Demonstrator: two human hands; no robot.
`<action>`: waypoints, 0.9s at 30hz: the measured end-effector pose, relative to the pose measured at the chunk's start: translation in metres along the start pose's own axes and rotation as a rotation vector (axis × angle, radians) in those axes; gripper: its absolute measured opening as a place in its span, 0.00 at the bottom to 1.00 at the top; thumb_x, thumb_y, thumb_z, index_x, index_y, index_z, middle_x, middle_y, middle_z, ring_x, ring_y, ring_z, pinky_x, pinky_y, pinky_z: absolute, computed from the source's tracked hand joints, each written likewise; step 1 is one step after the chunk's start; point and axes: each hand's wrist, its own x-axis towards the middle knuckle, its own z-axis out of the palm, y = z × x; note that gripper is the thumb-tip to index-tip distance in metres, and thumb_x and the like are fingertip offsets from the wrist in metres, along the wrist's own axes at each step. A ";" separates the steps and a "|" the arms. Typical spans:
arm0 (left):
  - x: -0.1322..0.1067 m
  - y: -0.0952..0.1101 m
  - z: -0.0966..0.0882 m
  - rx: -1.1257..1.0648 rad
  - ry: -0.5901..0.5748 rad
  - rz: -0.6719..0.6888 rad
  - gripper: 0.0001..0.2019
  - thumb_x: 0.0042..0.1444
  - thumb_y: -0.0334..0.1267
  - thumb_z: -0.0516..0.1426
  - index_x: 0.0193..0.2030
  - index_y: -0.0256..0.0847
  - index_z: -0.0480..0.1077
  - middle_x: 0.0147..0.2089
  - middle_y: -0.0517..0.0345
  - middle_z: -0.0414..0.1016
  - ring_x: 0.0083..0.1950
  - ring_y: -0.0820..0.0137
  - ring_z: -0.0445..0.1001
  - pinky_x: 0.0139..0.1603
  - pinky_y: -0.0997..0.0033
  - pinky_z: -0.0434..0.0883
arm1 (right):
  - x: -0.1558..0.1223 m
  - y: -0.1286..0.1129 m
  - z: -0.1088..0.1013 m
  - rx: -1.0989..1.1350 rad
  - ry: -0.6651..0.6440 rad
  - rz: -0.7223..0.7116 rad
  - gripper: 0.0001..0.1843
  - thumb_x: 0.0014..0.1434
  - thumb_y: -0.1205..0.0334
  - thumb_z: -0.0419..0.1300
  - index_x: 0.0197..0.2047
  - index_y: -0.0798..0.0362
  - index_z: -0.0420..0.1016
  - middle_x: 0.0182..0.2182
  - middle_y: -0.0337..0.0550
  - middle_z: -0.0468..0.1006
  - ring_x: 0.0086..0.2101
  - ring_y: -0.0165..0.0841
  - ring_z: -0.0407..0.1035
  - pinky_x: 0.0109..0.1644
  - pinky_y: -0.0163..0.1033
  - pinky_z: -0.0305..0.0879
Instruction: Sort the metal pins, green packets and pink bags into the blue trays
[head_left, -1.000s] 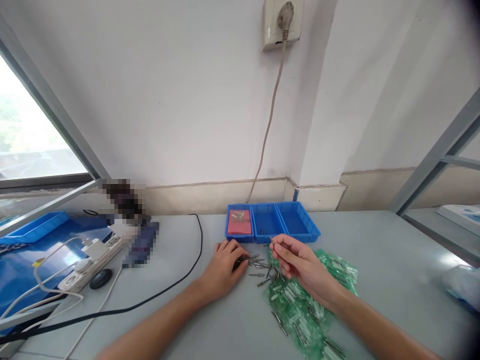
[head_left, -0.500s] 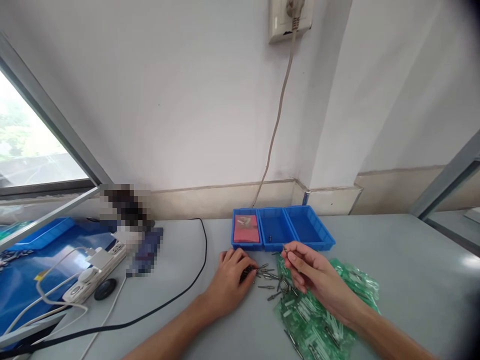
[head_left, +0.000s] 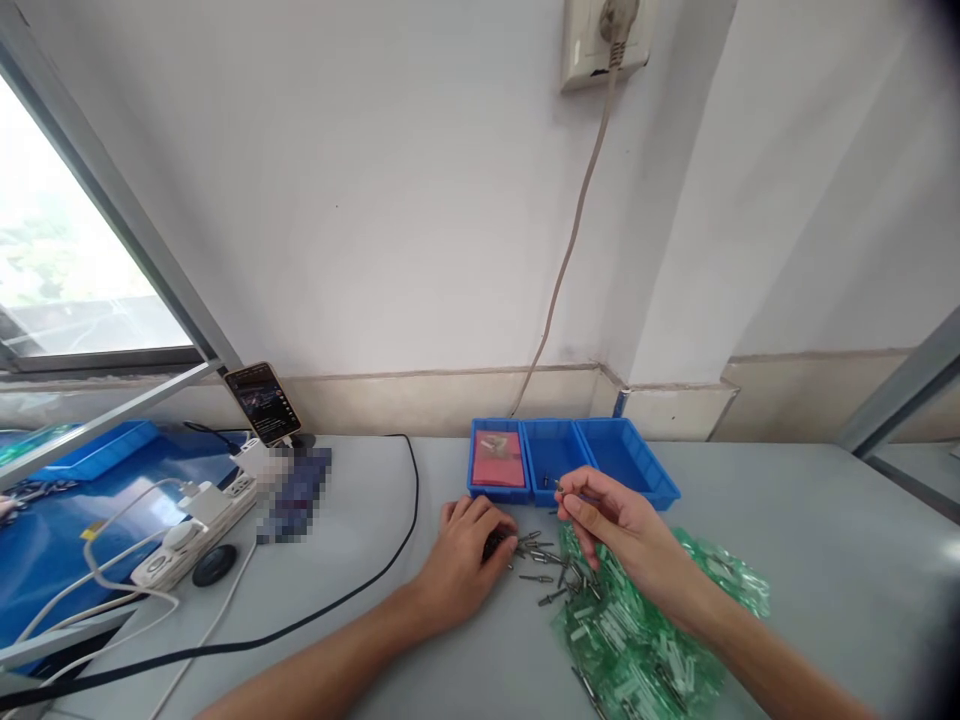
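Observation:
My right hand (head_left: 611, 515) pinches a small metal pin (head_left: 559, 486) between thumb and fingertips, just over the front edge of the middle blue bin (head_left: 551, 455). Another similar pin (head_left: 545, 480) seems to lie inside that bin. On the grey table my left hand (head_left: 472, 545) rests curled, its fingers and thumb closed round some dark metal pins (head_left: 493, 545) that it partly hides. Between the hands lie several loose metal pins (head_left: 536, 577), each with a thicker section. Green plastic bags (head_left: 630, 640) with more parts spread beneath my right hand and forearm.
The left blue bin (head_left: 499, 490) holds a pink packet (head_left: 499, 458); the right blue bin (head_left: 622, 455) joins the row. A black cable (head_left: 322, 610) crosses the table at left. Beyond it are a power strip (head_left: 161, 565), a black mouse-like object (head_left: 214, 565) and a propped phone (head_left: 262, 402).
My right hand has moved slightly left and up with the pin, closer to the middle bin. My left hand stays in place. The whole view has shifted a little.

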 end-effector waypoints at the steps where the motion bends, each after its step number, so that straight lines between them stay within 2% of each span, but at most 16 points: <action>1: 0.000 0.000 0.000 -0.001 0.001 -0.004 0.04 0.75 0.38 0.58 0.50 0.46 0.75 0.50 0.57 0.78 0.52 0.60 0.71 0.56 0.56 0.63 | 0.002 0.000 0.000 -0.039 -0.004 -0.020 0.23 0.68 0.36 0.65 0.45 0.50 0.75 0.35 0.37 0.75 0.24 0.26 0.65 0.29 0.36 0.66; 6: -0.003 0.000 0.001 0.013 0.016 0.027 0.04 0.74 0.40 0.59 0.49 0.46 0.75 0.50 0.58 0.78 0.53 0.60 0.71 0.56 0.56 0.63 | 0.011 0.005 -0.001 -0.091 0.038 -0.079 0.23 0.70 0.37 0.62 0.47 0.50 0.76 0.35 0.39 0.76 0.24 0.28 0.66 0.28 0.37 0.66; 9: -0.003 0.001 0.002 0.028 0.010 0.048 0.04 0.73 0.40 0.60 0.50 0.46 0.75 0.51 0.57 0.77 0.54 0.60 0.72 0.56 0.56 0.63 | 0.011 0.010 -0.004 -0.091 0.139 -0.120 0.23 0.70 0.37 0.63 0.49 0.50 0.76 0.36 0.40 0.78 0.23 0.29 0.65 0.26 0.37 0.65; 12: -0.004 0.002 0.003 0.031 0.000 0.075 0.05 0.72 0.40 0.61 0.51 0.46 0.75 0.52 0.56 0.77 0.55 0.59 0.72 0.58 0.54 0.63 | 0.006 0.017 -0.007 -0.149 0.260 -0.153 0.23 0.70 0.37 0.62 0.50 0.50 0.77 0.36 0.43 0.79 0.22 0.28 0.60 0.24 0.36 0.59; 14: -0.004 0.002 0.004 0.034 -0.009 0.083 0.06 0.72 0.40 0.62 0.52 0.46 0.75 0.53 0.55 0.77 0.55 0.59 0.72 0.58 0.54 0.62 | 0.002 0.022 -0.008 -0.192 0.294 -0.162 0.24 0.70 0.37 0.62 0.51 0.49 0.78 0.36 0.44 0.80 0.23 0.29 0.60 0.25 0.37 0.58; 20: -0.006 0.001 0.003 0.041 -0.019 0.067 0.07 0.70 0.40 0.64 0.52 0.46 0.74 0.53 0.56 0.77 0.56 0.59 0.72 0.57 0.55 0.62 | -0.002 0.027 -0.011 -0.274 0.342 -0.160 0.26 0.68 0.34 0.63 0.50 0.48 0.80 0.35 0.46 0.81 0.26 0.34 0.66 0.26 0.38 0.59; 27: -0.005 -0.002 0.005 0.037 -0.009 0.063 0.07 0.70 0.40 0.64 0.52 0.46 0.74 0.53 0.57 0.76 0.56 0.60 0.72 0.57 0.57 0.62 | -0.003 0.029 -0.011 -0.239 0.339 -0.125 0.27 0.66 0.32 0.63 0.50 0.49 0.79 0.35 0.44 0.80 0.25 0.32 0.61 0.26 0.38 0.57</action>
